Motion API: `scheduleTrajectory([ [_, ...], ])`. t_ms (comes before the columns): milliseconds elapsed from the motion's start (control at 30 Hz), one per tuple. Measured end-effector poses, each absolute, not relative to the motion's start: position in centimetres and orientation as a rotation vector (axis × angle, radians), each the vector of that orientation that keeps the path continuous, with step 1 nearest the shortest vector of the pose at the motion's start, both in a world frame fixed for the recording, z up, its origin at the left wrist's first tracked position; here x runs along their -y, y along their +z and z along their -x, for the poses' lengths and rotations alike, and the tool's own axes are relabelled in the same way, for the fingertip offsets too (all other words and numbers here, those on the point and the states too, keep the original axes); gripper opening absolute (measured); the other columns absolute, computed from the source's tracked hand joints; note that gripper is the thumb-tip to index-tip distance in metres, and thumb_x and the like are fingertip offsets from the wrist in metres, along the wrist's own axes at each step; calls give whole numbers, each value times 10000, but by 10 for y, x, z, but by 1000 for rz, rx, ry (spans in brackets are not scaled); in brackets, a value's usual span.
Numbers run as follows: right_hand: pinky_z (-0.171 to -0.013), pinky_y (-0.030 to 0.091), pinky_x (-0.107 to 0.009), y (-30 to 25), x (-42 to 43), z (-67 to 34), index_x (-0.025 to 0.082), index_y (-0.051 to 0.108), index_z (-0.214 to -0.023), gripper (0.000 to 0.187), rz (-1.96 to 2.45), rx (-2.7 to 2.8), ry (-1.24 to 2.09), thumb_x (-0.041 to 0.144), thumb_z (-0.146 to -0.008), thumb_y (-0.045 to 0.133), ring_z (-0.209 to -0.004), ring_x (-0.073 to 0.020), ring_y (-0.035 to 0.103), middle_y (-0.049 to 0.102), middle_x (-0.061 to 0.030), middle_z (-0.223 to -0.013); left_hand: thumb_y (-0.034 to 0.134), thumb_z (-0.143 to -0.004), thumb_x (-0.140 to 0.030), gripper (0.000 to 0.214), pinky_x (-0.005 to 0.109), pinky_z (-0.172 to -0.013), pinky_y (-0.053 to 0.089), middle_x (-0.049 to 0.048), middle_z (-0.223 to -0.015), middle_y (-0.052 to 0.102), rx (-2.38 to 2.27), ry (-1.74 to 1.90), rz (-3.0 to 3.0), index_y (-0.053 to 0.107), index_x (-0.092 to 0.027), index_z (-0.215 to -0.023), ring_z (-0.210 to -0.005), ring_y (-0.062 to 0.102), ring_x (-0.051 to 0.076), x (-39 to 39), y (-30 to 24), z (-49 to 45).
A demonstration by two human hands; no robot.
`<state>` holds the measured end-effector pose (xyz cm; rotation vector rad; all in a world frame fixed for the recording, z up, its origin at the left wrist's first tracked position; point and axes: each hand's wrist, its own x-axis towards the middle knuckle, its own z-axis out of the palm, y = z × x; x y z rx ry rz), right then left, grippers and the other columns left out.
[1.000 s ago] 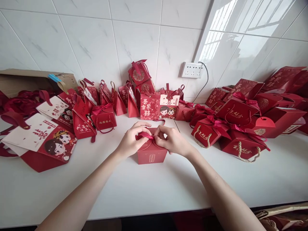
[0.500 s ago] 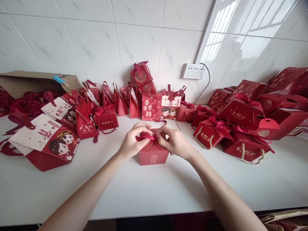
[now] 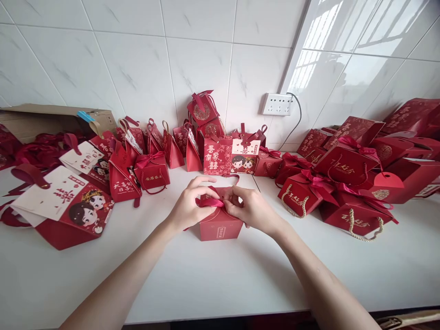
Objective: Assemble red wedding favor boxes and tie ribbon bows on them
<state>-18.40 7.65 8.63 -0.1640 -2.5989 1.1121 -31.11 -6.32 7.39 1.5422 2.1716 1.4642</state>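
Note:
A red gift box (image 3: 220, 229) with a small gold-framed label sits upright on the white table in front of me. Over its lid runs a dark red ribbon (image 3: 210, 202), partly hidden by my fingers. My left hand (image 3: 189, 204) pinches the ribbon at the left of the lid between thumb and fingers. At the lid's right side, my right hand (image 3: 252, 208) has thumb and forefinger pressed together on the ribbon near the middle. Whether a knot lies under the fingertips cannot be made out.
Red boxes with ribbon bows and rope handles (image 3: 299, 192) crowd the right. Triangular boxes (image 3: 125, 172) and white-and-red printed ones (image 3: 74, 206) stand at the left, before a cardboard carton (image 3: 62, 117). A socket panel (image 3: 277, 104) with a cable is on the tiled wall.
Both hands stay at the lid, with the fingers shifted slightly on the ribbon. A ribbon end now shows left of the box. The whole view has moved a little.

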Motion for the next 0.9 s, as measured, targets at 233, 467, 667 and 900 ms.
scheduleTrajectory([
  [233, -424, 343, -161, 85, -77, 183, 182, 579, -815, 64, 76, 2590, 1111, 160, -831, 521, -403, -30, 417, 563, 42, -656, 571, -683, -162, 96, 265, -654, 507, 70, -1130, 602, -2160, 1590, -1560, 659, -192, -705, -1089, 574, 244, 62, 69, 308],
  [467, -426, 315, -163, 86, -76, 185, 182, 516, -751, 66, 111, 2554, 1142, 145, -803, 501, -399, -34, 397, 485, 66, -589, 592, -705, -181, 47, 339, -770, 525, 102, -1094, 600, -2145, 1635, -1684, 608, -178, -661, -1095, 572, 264, 63, 69, 310],
  [667, -427, 317, -162, 84, -78, 186, 183, 519, -765, 56, 71, 2532, 1218, 163, -812, 495, -408, -33, 405, 512, 55, -621, 565, -693, -188, 38, 350, -776, 511, 108, -1114, 591, -2158, 1627, -1662, 574, -178, -658, -1089, 570, 267, 64, 69, 310],
  [900, -485, 363, -160, 78, -81, 188, 182, 524, -749, 64, 31, 2501, 1154, 127, -780, 512, -497, -53, 433, 523, 45, -638, 530, -692, -147, 49, 338, -793, 505, 90, -1090, 600, -2192, 1638, -1696, 546, -189, -673, -1096, 559, 248, 63, 66, 312],
])
